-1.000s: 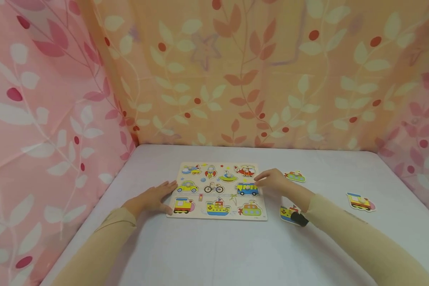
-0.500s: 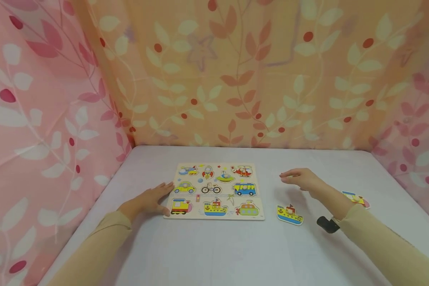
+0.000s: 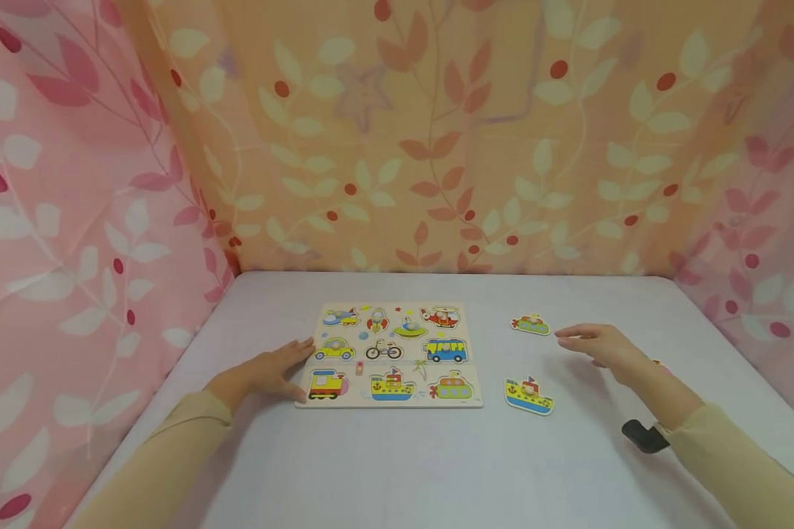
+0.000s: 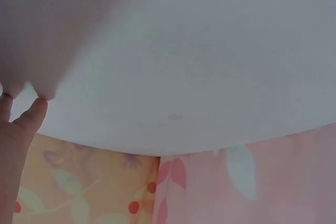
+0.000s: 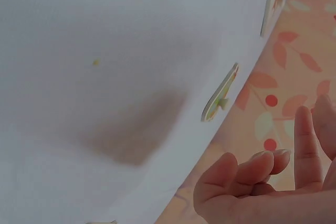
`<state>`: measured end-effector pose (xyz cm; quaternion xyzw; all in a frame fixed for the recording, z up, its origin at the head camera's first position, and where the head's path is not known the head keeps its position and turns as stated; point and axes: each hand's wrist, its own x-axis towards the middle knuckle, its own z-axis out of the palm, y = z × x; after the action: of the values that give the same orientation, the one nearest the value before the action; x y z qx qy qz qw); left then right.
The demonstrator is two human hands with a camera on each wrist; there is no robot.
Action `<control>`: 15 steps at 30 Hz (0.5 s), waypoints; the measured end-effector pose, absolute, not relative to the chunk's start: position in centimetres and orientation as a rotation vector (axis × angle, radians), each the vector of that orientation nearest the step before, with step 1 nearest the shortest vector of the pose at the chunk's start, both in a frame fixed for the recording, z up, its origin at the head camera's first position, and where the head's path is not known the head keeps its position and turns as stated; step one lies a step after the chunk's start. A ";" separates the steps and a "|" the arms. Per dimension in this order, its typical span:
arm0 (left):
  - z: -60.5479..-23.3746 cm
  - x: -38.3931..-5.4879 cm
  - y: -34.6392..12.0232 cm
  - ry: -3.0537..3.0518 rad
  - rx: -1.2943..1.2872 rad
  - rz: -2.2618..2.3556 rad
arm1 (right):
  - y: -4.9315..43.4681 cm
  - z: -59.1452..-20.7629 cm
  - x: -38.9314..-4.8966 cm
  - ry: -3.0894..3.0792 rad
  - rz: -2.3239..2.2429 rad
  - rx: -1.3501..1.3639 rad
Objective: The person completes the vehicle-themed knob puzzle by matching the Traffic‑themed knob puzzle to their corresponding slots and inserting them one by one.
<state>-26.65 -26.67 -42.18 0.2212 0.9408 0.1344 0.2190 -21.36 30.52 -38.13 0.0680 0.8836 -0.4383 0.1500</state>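
A wooden knob puzzle board [image 3: 359, 344] with vehicle pictures lies on the table. My left hand [image 3: 271, 375] rests at its left edge, thumb near the front corner; fingers of this hand [image 4: 23, 124] also show in the left wrist view. My right hand [image 3: 605, 351] holds nothing and hovers right of the submarine piece [image 3: 531, 325], fingers loosely bent. Nearer me lies the boat piece [image 3: 529, 397]. Behind my right wrist, the train piece [image 3: 660, 363] is mostly hidden. In the right wrist view, the hand [image 5: 257, 182] is apart from the submarine piece [image 5: 220, 94].
On the board, the helicopter [image 3: 440, 317], bus [image 3: 446, 350], bicycle [image 3: 384, 350] and car [image 3: 334, 349] show knobs. A black object [image 3: 645, 436] sits at my right wrist. Patterned curtains [image 3: 423, 147] enclose the white table [image 3: 370, 470] at back and sides.
My right hand has moved right, from beside the bus on the board to past the submarine piece. The train piece is now mostly covered. The left hand stays at the board.
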 end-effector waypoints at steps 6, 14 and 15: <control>-41.9 -26.7 -26.8 2.591 0.594 0.407 | 32.5 -38.3 -20.9 2.579 -1.236 0.190; -41.9 -26.7 -26.9 2.592 0.632 0.404 | 35.0 -38.5 -20.3 2.642 -1.140 0.124; -41.8 -26.7 -26.9 2.595 0.631 0.399 | 35.3 -38.5 -20.2 2.656 -1.126 0.108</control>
<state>-26.72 -26.92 -41.84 0.2282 0.9376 0.1443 0.2190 -20.20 35.35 -38.49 0.0369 0.9126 -0.3869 0.1268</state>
